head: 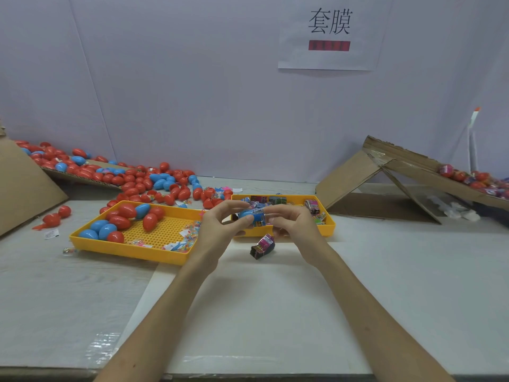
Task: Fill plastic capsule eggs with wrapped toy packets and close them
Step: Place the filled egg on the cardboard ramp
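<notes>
Toy-packing workbench: heaped capsule eggs, yellow sorting trays, cardboard chutes.

Work table: pale top, with a white sheet laid flat over the near centre. 2 yellow trays rest directly on the top: left tray, perforated floor, set at an angle; right tray just beside it. Loose red and blue eggs are scattered across the far left. 2 red eggs lie apart, near a leaning cardboard sheet. 1 small white slip lies close by. 1 wrapped packet lies just in front of the right tray. Folded cardboard stands at far right.
</notes>
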`<state>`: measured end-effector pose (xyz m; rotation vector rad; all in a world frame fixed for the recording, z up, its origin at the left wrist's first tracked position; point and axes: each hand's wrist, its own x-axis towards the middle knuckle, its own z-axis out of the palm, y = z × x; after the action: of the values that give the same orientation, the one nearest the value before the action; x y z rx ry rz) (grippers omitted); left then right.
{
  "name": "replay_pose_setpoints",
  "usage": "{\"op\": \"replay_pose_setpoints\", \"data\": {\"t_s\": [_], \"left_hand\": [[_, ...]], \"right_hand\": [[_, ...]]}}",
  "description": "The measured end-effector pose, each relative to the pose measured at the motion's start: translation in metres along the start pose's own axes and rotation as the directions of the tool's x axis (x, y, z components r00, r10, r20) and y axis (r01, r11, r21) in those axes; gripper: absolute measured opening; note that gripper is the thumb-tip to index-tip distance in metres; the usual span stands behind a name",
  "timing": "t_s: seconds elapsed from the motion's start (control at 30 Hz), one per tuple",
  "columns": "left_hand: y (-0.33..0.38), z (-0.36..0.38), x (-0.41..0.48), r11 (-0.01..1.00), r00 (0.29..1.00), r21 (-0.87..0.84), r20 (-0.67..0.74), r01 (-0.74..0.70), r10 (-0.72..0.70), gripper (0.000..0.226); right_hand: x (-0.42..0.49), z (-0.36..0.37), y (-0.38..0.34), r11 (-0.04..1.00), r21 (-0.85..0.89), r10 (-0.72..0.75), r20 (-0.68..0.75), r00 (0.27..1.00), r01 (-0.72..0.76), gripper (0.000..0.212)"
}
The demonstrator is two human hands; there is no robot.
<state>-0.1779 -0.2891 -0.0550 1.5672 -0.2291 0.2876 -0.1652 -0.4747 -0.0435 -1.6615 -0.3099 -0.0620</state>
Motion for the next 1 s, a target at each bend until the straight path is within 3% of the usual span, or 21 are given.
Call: {"op": "replay_pose_setpoints", "data": {"t_s": [0.13, 0.33, 0.57, 0.83, 1.0], "left_hand": [[-0.0025, 0.0012, -0.0007, 0.989, 0.997, 0.124, -0.004, -0.077, 0.078, 0.025], [-0.0006, 0.0013, -0.0013, 0.989, 0.996, 0.117, -0.017, -0.088, 0.091, 0.030], [-0.0026, 0.0030, -0.0017, 0.991, 0.997, 0.108, -0.022, -0.075, 0.078, 0.021], [0.0014, 0.0016, -0.0011, 0.996, 0.999, -0.084, -0.032, -0.002, -0.001, 0.019], [0.0019, 0.0025, -0.0019, 0.992, 1.000, -0.122, -0.005, 0.026, -0.027, 0.020]], "right_hand": [[-0.0022, 0.0020, 0.0007, 0.997, -0.060, -0.056, 0.027, 0.998, 0.057, 0.032], [-0.0050, 0.0039, -0.0007, 0.987, -0.062, -0.154, -0.036, 0.987, 0.151, 0.033], [-0.0051, 0.0067, -0.0018, 0.968, -0.054, -0.248, -0.104, 0.963, 0.243, 0.032], [-0.0029, 0.0027, -0.0005, 0.968, 0.110, -0.202, -0.194, 0.960, 0.226, 0.022], [-0.0025, 0.0057, -0.0011, 0.982, 0.022, -0.183, -0.117, 0.976, 0.187, 0.019]]}}
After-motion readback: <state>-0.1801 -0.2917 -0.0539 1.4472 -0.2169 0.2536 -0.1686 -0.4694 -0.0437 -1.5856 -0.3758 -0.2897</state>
